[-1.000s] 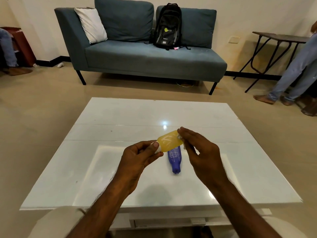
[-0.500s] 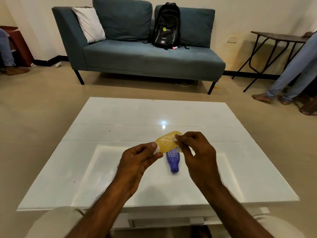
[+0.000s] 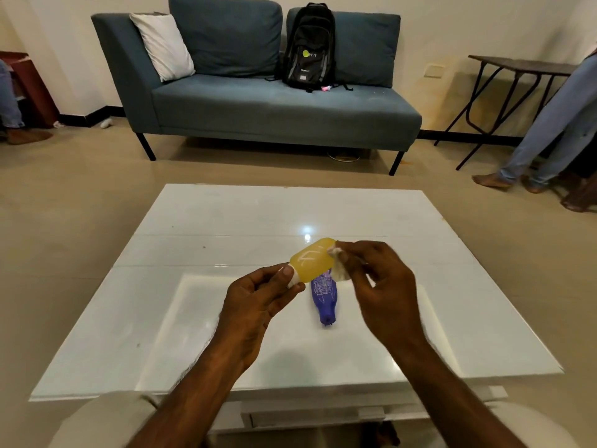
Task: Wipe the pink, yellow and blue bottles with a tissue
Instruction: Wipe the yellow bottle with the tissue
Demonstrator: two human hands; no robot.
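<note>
While the person sits at the glossy white low table [image 3: 200, 302], both bare forearms reach out over it. The left hand [image 3: 258, 302] pinches the white cap end of a small translucent yellow plastic bottle [image 3: 312, 259], thumb on top, fingers curled under, closed tight on the neck. The bottle is held in the air above the tabletop, tilted, base pointing up and away to the right. The right hand [image 3: 378, 286] sits at the bottle's base end, fingertips bunched on a crumpled white tissue [image 3: 339, 268]; the tissue presses against the yellow bottle's far right edge and hangs down a bit below it. Right-hand fingers are mostly closed around the tissue; the outer fingers look looser, slightly blurred, hard to say exactly.

A dark blue plastic bottle [image 3: 324, 295] lies flat on the table just under and behind the yellow one, cap end pointing toward the person, upper part hidden by the yellow bottle and tissue. Nothing touches it but the table.

Knees in light beige trousers [image 3: 106, 418] show at the near edge of the table. Beyond the table: a teal fabric sofa [image 3: 274, 111] against the wall, with a white cushion [image 3: 161, 43] at its left end and a black backpack [image 3: 308, 46] upright against the back cushions. A dark folding side table [image 3: 517, 64] stands on the right. Another person's legs in blue jeans [image 3: 549, 130] are at the right edge, bare feet on the tan floor.
</note>
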